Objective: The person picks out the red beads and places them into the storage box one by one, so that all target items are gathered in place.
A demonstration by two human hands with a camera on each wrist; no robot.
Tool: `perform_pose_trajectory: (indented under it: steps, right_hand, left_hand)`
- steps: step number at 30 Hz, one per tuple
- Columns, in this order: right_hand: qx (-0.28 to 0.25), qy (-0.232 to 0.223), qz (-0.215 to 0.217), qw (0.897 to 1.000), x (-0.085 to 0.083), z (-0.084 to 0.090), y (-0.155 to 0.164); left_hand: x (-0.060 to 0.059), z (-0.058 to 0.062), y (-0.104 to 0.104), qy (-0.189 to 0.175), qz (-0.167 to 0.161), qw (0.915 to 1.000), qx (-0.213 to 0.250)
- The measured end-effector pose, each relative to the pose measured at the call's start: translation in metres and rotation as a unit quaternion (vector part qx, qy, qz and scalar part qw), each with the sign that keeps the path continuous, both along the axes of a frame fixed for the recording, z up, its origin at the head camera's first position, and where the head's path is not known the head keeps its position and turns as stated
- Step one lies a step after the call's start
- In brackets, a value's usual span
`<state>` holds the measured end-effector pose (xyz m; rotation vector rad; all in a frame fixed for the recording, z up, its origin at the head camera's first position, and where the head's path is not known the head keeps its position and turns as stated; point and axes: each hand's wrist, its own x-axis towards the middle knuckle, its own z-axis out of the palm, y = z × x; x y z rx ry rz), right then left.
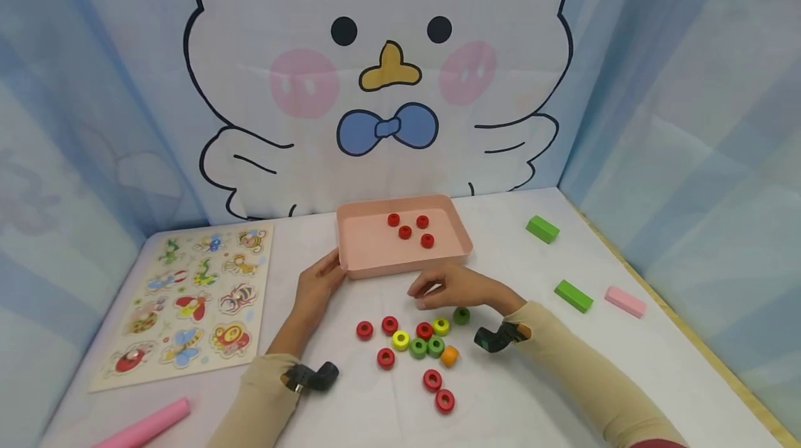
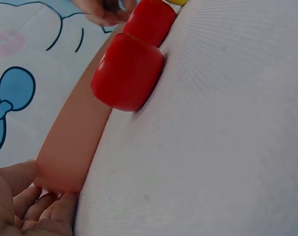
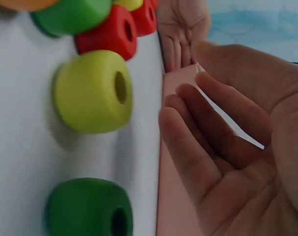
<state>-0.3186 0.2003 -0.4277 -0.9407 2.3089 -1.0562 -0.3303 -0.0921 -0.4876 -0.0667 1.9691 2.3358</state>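
Note:
A pink tray holds several red beads at the table's middle. My left hand rests with relaxed fingers against the tray's near left corner; the left hand holds nothing. My right hand hovers by the tray's front edge, just above loose beads in red, yellow, green and orange. In the right wrist view the right hand is empty, fingers loosely bent, beside a yellow bead and a green bead. Two red beads lie close to the left wrist camera.
An insect puzzle board lies at the left, a pink stick at the near left corner. Two green blocks and a pink block lie at the right. Printed backdrop walls enclose the table.

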Motion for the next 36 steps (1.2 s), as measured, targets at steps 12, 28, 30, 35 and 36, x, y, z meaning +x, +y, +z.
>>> perform_pose_trajectory:
  steps: [12, 28, 30, 35, 36]
  right_hand:
    - [0.071, -0.040, 0.039, 0.996, 0.020, -0.006, -0.004]
    - [0.068, -0.007, 0.052, 0.996, 0.014, -0.006, -0.006]
    - [0.064, 0.002, 0.053, 0.997, 0.011, -0.002, -0.007]
    - [0.042, 0.029, 0.033, 0.998, 0.001, 0.012, -0.008]
    - [0.037, 0.035, 0.024, 0.998, -0.001, 0.015, -0.009]
  left_hand:
    - [0.001, 0.000, -0.001, -0.001, -0.005, 0.9997, -0.022]
    - [0.000, 0.000, -0.001, -0.015, 0.000, 0.9996, -0.026]
    - [-0.001, 0.000, -0.001, -0.016, 0.001, 0.9996, -0.025]
    - [-0.002, -0.001, -0.001, -0.014, 0.002, 0.9997, -0.018]
    - [-0.002, -0.001, -0.001, -0.013, 0.001, 0.9998, -0.016]
